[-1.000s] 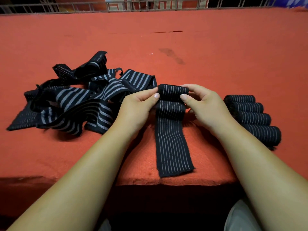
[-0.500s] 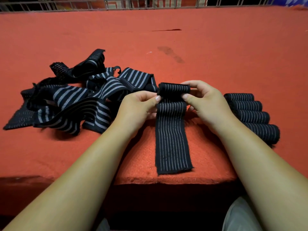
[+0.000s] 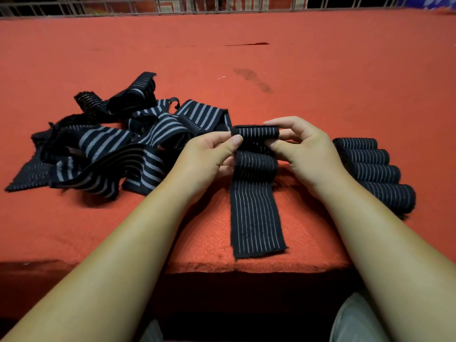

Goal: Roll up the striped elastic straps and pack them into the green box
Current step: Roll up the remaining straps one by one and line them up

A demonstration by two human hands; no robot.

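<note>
Left hand (image 3: 207, 156) and right hand (image 3: 306, 154) both pinch the rolled end of a black elastic strap with thin grey stripes (image 3: 255, 193), thumbs on the near side. Its tail lies flat toward the orange felt table (image 3: 320, 82) edge. Four rolled straps (image 3: 370, 169) sit right; tangled loose straps (image 3: 103, 149) sit left.

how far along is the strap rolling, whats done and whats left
Done: four rolled straps lie side by side at the right. In hand: the left hand and right hand pinch the rolled end of a fifth strap; its tail lies flat toward the table edge. Left: the tangled pile of unrolled straps at the left. No green box is in view, so packing looks not yet started.
</note>
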